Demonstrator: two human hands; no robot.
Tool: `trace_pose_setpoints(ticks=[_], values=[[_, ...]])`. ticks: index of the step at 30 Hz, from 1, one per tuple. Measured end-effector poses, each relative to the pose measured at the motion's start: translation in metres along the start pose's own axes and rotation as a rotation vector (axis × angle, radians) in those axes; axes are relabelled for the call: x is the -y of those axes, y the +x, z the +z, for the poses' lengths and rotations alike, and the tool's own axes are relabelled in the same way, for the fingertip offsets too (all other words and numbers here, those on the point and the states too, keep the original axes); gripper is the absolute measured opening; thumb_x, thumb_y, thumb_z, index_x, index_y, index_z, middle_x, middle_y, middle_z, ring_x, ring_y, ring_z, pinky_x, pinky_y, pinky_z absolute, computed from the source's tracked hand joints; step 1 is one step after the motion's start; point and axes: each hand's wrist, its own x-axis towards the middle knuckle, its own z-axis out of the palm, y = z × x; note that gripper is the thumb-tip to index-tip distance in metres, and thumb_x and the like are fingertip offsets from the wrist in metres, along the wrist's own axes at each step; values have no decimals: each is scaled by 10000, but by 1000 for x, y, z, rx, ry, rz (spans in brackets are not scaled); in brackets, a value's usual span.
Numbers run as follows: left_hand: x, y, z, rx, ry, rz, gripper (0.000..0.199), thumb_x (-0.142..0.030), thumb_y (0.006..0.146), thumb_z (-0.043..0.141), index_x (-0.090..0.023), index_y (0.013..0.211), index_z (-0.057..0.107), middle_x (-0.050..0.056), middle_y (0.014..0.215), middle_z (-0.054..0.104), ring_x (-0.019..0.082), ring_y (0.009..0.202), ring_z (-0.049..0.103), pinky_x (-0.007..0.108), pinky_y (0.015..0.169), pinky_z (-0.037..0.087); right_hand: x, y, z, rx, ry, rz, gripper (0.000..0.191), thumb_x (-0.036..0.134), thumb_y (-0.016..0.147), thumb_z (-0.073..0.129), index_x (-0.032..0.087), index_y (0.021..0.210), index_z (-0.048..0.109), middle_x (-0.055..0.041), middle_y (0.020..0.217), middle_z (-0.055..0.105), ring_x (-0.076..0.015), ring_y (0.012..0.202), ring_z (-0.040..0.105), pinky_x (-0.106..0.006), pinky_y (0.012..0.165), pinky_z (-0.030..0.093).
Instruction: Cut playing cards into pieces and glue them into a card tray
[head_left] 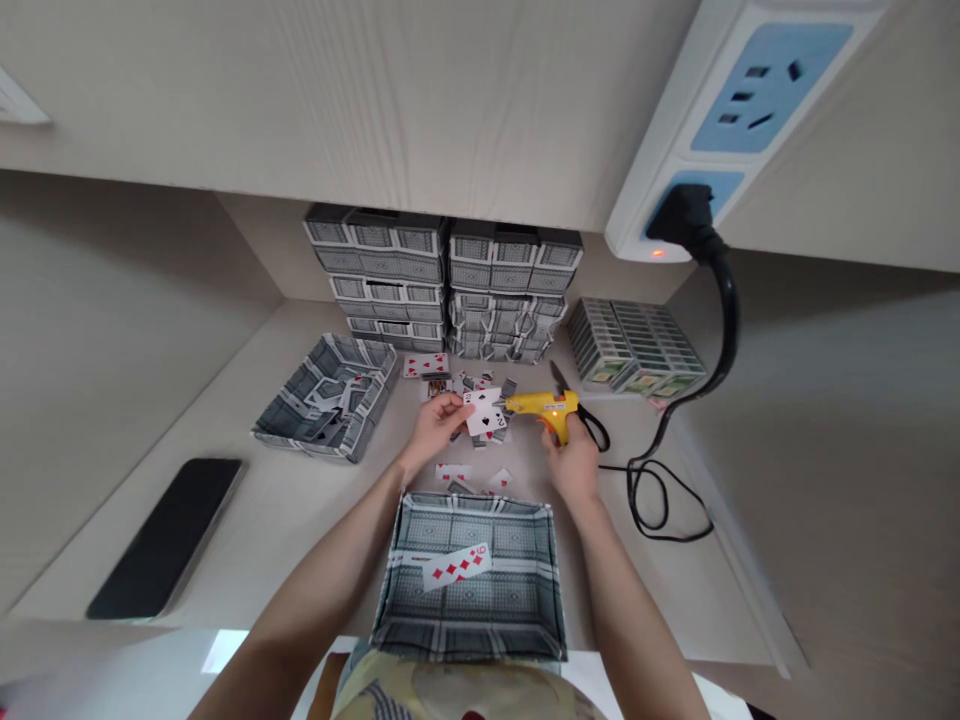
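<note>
My left hand (pixel 437 432) pinches a playing card (pixel 486 412), a two of spades, face up above the middle of the table. My right hand (pixel 574 462) is wrapped round the handle of a yellow glue gun (pixel 541 403), whose nozzle points left and meets the card's right edge. Below both hands, close to my body, stands an open box made of cards (pixel 480 600); a diamond card (pixel 457 567) lies inside it. Cut card pieces (pixel 454 471) are scattered under and around the held card.
Card boxes (pixel 390 260) are stacked at the back, with packed decks (pixel 637 345) to their right. A card tray (pixel 330 395) holds scraps at left, near a black phone (pixel 166 538). Scissors (pixel 596 428) lie behind my right hand. A black cord (pixel 727 330) runs from the power strip (pixel 660 170).
</note>
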Motion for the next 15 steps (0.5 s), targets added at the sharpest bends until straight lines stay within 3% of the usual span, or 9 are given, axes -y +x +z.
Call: trace_pose_setpoints(ticks=[15], values=[[0,1,-5,-15,-50,12,352,-377,550,724,-152,647,471,-69,510,537,53,434,496,164,431,416,-3,3,-2,-71,-36,16,196,342,760,441,158,789,501,-42,662,529,-168,593,460,-261,535,339]])
